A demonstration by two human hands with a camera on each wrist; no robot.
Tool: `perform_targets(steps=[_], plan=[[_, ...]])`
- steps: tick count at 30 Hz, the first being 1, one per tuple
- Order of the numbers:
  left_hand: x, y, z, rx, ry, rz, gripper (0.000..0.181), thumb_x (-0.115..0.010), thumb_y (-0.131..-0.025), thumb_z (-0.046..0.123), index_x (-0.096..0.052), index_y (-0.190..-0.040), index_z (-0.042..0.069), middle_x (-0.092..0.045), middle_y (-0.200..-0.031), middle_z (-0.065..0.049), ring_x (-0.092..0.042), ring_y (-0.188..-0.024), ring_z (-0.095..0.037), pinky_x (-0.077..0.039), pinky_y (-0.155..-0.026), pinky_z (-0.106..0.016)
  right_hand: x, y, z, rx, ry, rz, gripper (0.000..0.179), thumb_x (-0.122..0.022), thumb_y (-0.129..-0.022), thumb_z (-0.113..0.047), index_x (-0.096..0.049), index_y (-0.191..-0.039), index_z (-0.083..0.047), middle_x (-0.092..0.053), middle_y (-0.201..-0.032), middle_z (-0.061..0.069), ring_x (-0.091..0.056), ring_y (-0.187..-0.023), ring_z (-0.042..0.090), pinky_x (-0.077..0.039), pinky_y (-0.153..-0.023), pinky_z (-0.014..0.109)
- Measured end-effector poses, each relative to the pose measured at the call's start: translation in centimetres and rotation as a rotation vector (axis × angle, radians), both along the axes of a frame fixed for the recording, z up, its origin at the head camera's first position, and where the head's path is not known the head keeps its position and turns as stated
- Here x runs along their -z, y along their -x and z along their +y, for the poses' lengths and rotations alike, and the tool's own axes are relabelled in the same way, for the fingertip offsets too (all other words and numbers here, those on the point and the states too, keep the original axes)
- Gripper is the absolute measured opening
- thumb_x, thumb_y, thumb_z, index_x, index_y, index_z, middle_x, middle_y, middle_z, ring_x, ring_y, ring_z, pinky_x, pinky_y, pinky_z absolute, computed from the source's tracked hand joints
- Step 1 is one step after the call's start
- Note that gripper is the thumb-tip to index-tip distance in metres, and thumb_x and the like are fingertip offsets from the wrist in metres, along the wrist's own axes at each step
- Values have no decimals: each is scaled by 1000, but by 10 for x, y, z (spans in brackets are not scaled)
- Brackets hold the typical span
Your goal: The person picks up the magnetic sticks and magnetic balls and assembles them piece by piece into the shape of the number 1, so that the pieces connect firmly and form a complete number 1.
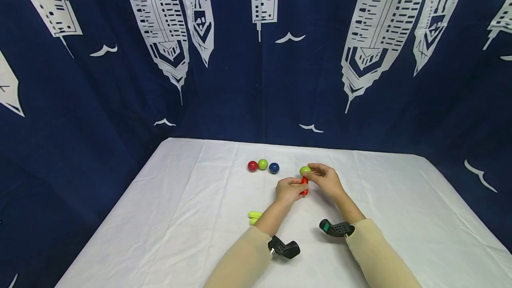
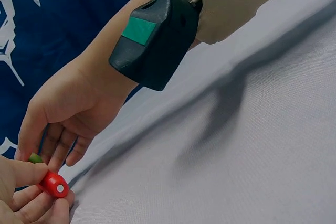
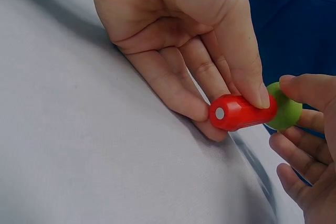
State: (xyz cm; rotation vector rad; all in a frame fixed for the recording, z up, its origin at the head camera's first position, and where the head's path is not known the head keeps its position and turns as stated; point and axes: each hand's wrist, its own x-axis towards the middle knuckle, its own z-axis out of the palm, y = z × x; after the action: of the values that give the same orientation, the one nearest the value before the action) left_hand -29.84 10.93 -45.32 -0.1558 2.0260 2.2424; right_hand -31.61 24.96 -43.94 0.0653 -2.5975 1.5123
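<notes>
My left hand (image 1: 289, 190) pinches a short red rod (image 3: 244, 112) between thumb and fingers. A pale round spot marks the rod's near end in the right wrist view. At the rod's other end sits a green ball (image 3: 286, 107), which my right hand (image 1: 326, 180) holds with thumb and fingertips. Rod and ball meet end to end, the ball (image 1: 305, 170) on the far side in the head view. In the left wrist view, fingers hide most of the ball.
Left of the hands, a red ball (image 1: 252, 166), another green ball (image 1: 262, 164) and a dark blue ball (image 1: 274, 168) lie in a row on the white tablecloth (image 1: 192, 217). Yellow-green rods (image 1: 254, 214) lie partly behind the left forearm. A patterned blue curtain (image 1: 260, 88) hangs behind.
</notes>
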Motion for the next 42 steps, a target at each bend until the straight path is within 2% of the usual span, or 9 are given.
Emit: perform_targets(steps=[7,10,16,21,24,28,36,42], plan=[[0,1,-1,-15,-3,-23,14,-76,-82,-2,-71,-95,-4,-71,-86,-8,-67,-76,-15,-58,-70,-30,1,-5,3,-1,57,-17,49,-69,-92,-22,-56,-129,8,-64,-118,22,-64,-104,27,-50,-86,30],[-1,2,-2,-19,-11,-29,14,-76,-81,-2,-71,-95,-5,-70,-86,-9,-67,-78,-16,-58,-70,-31,3,-8,4,-5,84,-30,47,-68,-92,-20,-56,-128,9,-66,-113,21,-67,-95,20,-52,-79,26],[0,3,-5,-1,-30,-25,14,-75,-82,-3,-70,-95,-7,-71,-86,-12,-67,-77,-16,-58,-70,-31,8,-16,-2,23,184,-92,42,-66,-94,-20,-59,-120,11,-72,-91,10,-67,-73,11,-51,-60,23],[1,3,-9,-10,-3,-10,14,-74,-83,-3,-71,-96,-6,-71,-86,-10,-67,-75,-15,-58,-69,-29,12,-20,-11,6,290,-125,38,-64,-95,-18,-62,-113,15,-70,-78,6,-65,-64,12,-52,-56,22],[2,2,-9,5,2,3,15,-74,-83,-3,-71,-97,-6,-71,-86,-9,-66,-74,-14,-57,-69,-29,15,-22,-14,18,316,-122,36,-62,-95,-16,-64,-109,16,-68,-71,6,-63,-60,11,-52,-54,21],[1,1,-7,25,-36,3,14,-73,-83,-5,-70,-97,-8,-71,-86,-10,-66,-74,-14,-58,-69,-29,17,-24,-13,39,348,-127,33,-62,-95,-16,-66,-104,16,-65,-67,4,-60,-57,10,-51,-52,20],[2,-2,-4,35,-43,7,15,-72,-83,-5,-69,-97,-9,-70,-85,-11,-65,-75,-14,-58,-70,-30,13,-24,-6,-9,404,-205,26,-63,-94,-13,-69,-98,12,-63,-62,2,-57,-54,8,-48,-50,19],[1,-3,-2,47,-53,16,15,-72,-83,-7,-67,-97,-11,-71,-89,-16,-67,-79,-17,-58,-71,-33,-1,-28,-3,-72,400,-271,20,-62,-95,-11,-70,-93,7,-63,-66,3,-57,-58,10,-47,-52,19]])
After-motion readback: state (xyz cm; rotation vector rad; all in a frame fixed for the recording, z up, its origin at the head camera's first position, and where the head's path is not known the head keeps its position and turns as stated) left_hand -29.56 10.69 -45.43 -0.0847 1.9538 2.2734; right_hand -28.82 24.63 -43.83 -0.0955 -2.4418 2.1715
